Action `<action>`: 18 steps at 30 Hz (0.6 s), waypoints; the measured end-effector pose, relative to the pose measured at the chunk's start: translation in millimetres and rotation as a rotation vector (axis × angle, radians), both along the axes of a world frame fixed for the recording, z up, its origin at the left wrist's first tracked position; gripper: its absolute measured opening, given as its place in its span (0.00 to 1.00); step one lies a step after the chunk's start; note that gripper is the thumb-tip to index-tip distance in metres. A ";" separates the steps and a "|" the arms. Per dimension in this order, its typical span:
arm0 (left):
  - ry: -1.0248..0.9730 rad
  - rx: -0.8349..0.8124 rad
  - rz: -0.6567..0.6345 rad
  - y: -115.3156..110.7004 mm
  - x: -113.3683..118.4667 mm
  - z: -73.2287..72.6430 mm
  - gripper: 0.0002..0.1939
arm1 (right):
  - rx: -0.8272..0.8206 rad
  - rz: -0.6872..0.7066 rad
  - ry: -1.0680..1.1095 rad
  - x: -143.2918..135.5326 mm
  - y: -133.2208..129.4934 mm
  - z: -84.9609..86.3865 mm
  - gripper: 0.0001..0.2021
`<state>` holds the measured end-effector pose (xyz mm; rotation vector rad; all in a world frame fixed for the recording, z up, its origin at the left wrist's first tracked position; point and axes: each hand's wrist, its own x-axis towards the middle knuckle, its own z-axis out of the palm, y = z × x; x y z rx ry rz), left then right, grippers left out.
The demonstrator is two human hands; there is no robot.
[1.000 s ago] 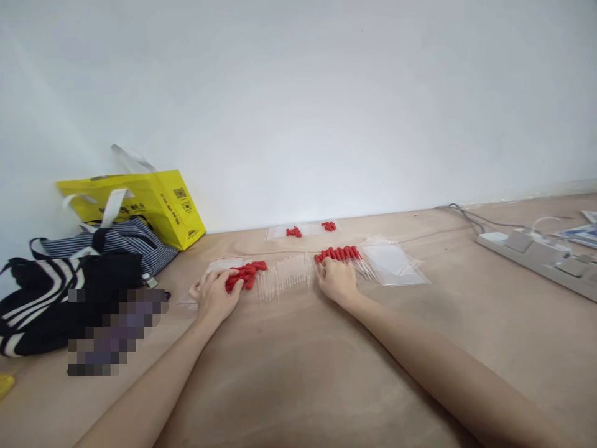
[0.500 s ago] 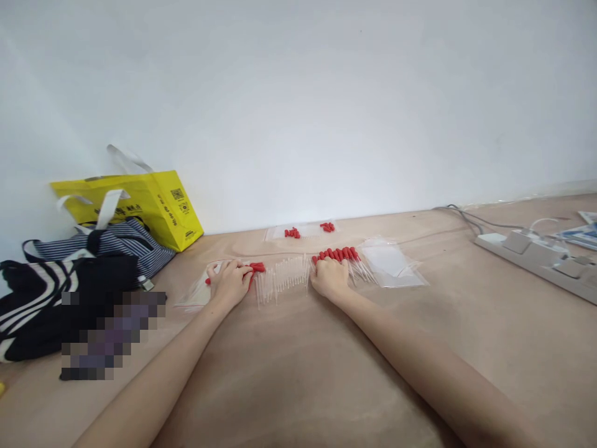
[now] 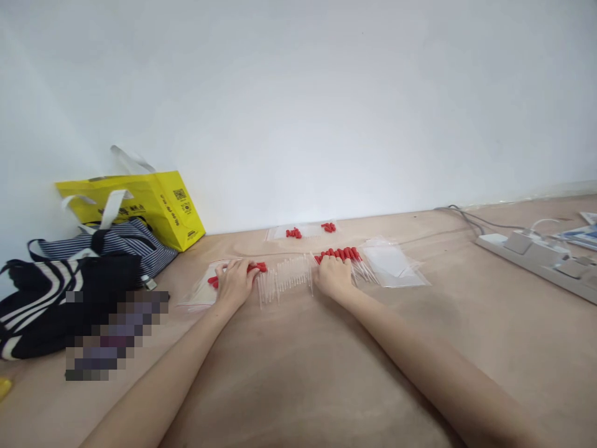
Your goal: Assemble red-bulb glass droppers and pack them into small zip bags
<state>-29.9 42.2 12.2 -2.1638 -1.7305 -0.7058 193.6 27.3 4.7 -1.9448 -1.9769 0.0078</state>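
My left hand reaches over a small pile of red rubber bulbs, with its fingers bent and closed on one of them. Bulbs also show to the left of the fingers, over a clear plastic bag. Between my hands lies a row of thin clear tubes, side by side. My right hand is curled shut at the right end of that row, its fingertips hidden. Beyond its knuckles are several droppers with red bulbs and clear stems pointing toward me.
Clear plastic bags lie to the right. Near the wall, another clear bag has red bulbs on it. A yellow shopping bag, a striped bag and a black bag stand left. A power strip sits right.
My left hand has shifted slightly over the bulbs, and its fingers have moved among them. My right hand stays in nearly the same place. The whole view has moved a little.
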 end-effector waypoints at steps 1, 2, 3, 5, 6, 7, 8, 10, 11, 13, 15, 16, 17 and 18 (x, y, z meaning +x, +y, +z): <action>-0.066 0.011 -0.032 -1.9 2.0 0.5 0.09 | 0.011 0.035 0.013 6.0 -4.8 -0.7 0.12; -0.130 0.021 -0.078 -5.1 5.1 0.7 0.11 | 0.019 0.074 0.026 12.8 -10.2 -2.4 0.11; -0.188 0.026 -0.136 -9.8 9.1 0.5 0.12 | 0.026 0.124 0.044 20.3 -16.0 -5.0 0.10; -0.270 0.007 -0.273 -23.6 19.6 -1.4 0.15 | 0.041 0.229 0.090 36.3 -28.6 -12.9 0.08; -0.292 -0.025 -0.335 -32.2 25.6 -3.1 0.15 | 0.090 0.340 0.177 44.2 -34.9 -17.6 0.08; -0.310 -0.062 -0.391 -41.2 31.6 -5.4 0.15 | 0.141 0.435 0.251 51.4 -41.1 -22.2 0.08; -0.330 -0.100 -0.433 -50.1 37.3 -8.1 0.14 | 0.190 0.494 0.302 57.8 -47.0 -26.2 0.09; -0.396 -0.188 -0.482 -65.5 47.2 -14.0 0.11 | 0.244 0.558 0.340 66.4 -57.0 -31.3 0.14; -0.441 -0.236 -0.496 -71.3 51.1 -16.8 0.09 | 0.246 0.572 0.333 68.5 -60.9 -32.3 0.16; -0.544 -0.328 -0.510 -78.4 56.8 -21.3 0.07 | 0.219 0.581 0.311 68.3 -66.6 -31.8 0.17; -0.626 -0.388 -0.515 -80.5 60.1 -24.0 0.06 | 0.187 0.568 0.310 64.1 -69.7 -29.9 0.15; -0.652 -0.407 -0.519 -80.4 61.1 -24.8 0.05 | 0.178 0.556 0.315 61.5 -70.5 -29.1 0.13; -0.670 -0.418 -0.524 -79.9 61.6 -25.5 0.05 | 0.171 0.548 0.320 58.8 -71.1 -28.6 0.12; -0.682 -0.424 -0.529 -79.1 61.8 -26.2 0.06 | 0.167 0.546 0.322 56.5 -71.5 -28.3 0.10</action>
